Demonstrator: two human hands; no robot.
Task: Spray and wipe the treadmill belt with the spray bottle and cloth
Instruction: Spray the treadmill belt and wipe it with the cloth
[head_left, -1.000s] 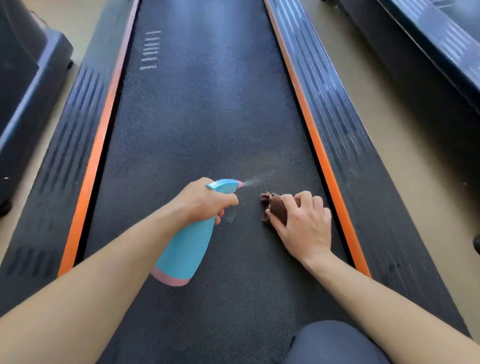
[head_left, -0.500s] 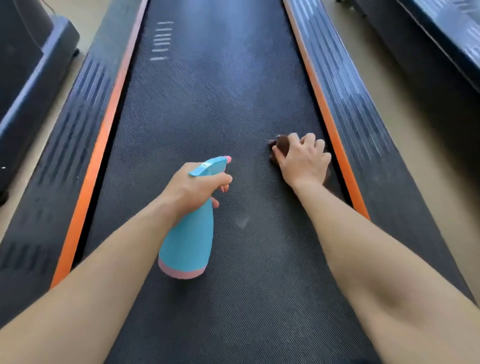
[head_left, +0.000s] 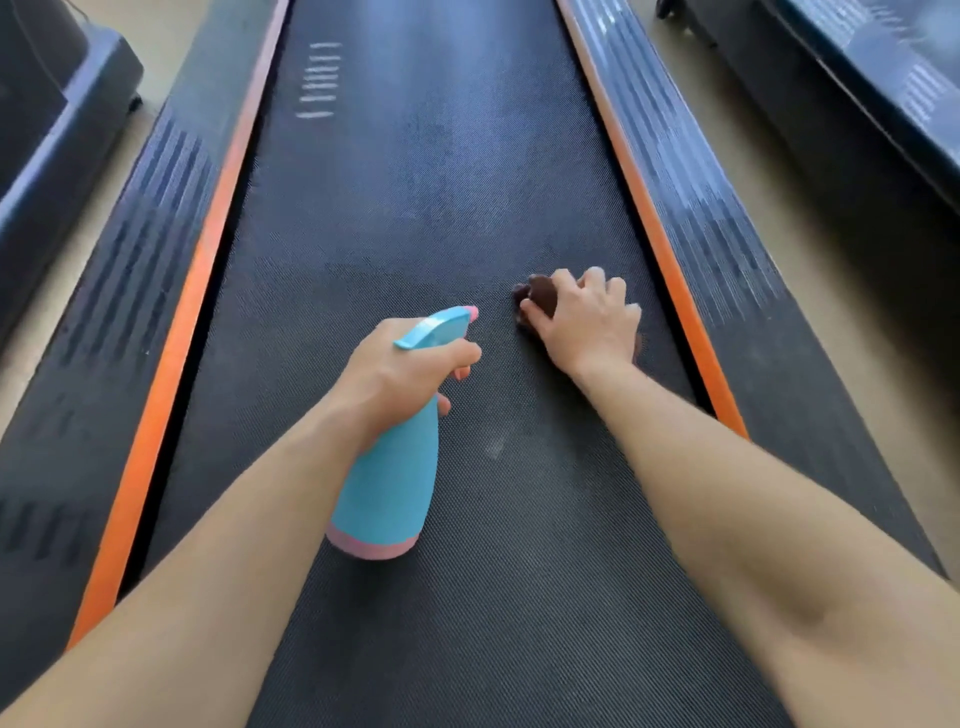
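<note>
Here: Bottle in One Hand, Cloth Under the Other

The person's left hand (head_left: 395, 374) grips a blue spray bottle (head_left: 387, 483) by its neck. Its fingers (head_left: 457, 358) are curled round the neck below the trigger head. The bottle has a pink base and a pink nozzle tip. It leans forward over the middle of the treadmill belt (head_left: 415, 208), nozzle aimed at the far end and base toward the person. Whether the base touches the belt cannot be told.

The right hand (head_left: 587, 322) lies palm down near the belt's right edge, just ahead of the nozzle and to its right. Its fingers (head_left: 595, 278) are bent and bunched over a dark brown cloth (head_left: 540, 296), pressing it against the belt. Only a crumpled part of the cloth shows at the hand's left side.

A pale smudge (head_left: 496, 447) marks the belt between the two forearms. An orange strip (head_left: 649, 218) runs along each long edge of the belt, with a ribbed black side rail (head_left: 727, 249) outside it. Short white lines (head_left: 319, 80) are printed near the belt's far left. Other dark machines (head_left: 857, 130) stand on the beige floor (head_left: 810, 291) on both sides.
</note>
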